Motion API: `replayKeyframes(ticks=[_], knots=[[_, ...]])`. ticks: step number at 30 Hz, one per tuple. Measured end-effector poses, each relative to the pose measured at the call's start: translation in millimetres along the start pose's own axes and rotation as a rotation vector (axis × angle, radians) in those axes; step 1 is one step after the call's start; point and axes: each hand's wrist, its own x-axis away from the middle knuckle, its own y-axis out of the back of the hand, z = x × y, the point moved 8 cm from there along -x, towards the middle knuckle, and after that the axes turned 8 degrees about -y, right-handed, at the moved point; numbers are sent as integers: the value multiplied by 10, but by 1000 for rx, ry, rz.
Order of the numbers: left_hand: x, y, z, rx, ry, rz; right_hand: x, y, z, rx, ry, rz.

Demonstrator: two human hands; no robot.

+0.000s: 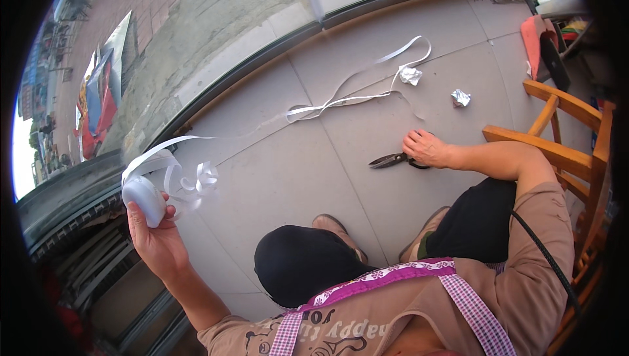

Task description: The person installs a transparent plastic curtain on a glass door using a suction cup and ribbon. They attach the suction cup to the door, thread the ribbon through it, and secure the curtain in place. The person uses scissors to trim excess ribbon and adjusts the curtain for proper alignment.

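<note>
Raised at the left, my left hand (156, 238) grips a white rounded object (145, 200), perhaps a roll or dispenser. White ribbon (162, 147) hangs from it in curls, and one strand runs towards the floor. More of the white ribbon lies looped across the tiles in the middle. My right hand (425, 148) is down at the floor, its fingers closed over the handles of black scissors (388, 161). The blades point left and look closed. Beyond this hand lie two crumpled silver foil pieces (411, 75), one touching the ribbon.
A wooden chair (545, 142) stands close by my right arm. The dark frame of a glass door or window (236, 68) curves along the far side of the tiled floor (275, 174). At lower left is a rack with metal slats (105, 253). A black cord (540, 253) crosses my right sleeve.
</note>
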Motion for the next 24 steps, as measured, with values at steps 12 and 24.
replayKeyframes(ticks=[12, 24], knots=[[64, -248, 45, -14, 3, 30, 69, 69, -241, -441, 21, 37], [128, -437, 124, 11, 55, 165, -197, -7, -1661, -550, -719, -176]])
